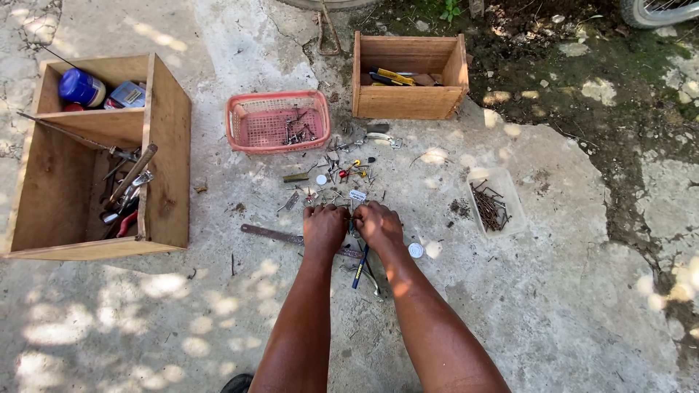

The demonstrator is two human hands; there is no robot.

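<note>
Rusty small hardware (331, 175) lies beyond both hands (352, 224) (grip seemingly closed).

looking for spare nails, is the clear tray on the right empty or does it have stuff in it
Not empty. The clear plastic tray holds a loose heap of dark, rusty nails piled over most of its bottom.

Ahead of the hands sits a pink basket (277, 121) beside a small wooden box (409, 76). Far left stands a large wooden crate (100, 156); right, a clear tray of nails (493, 202).
</note>
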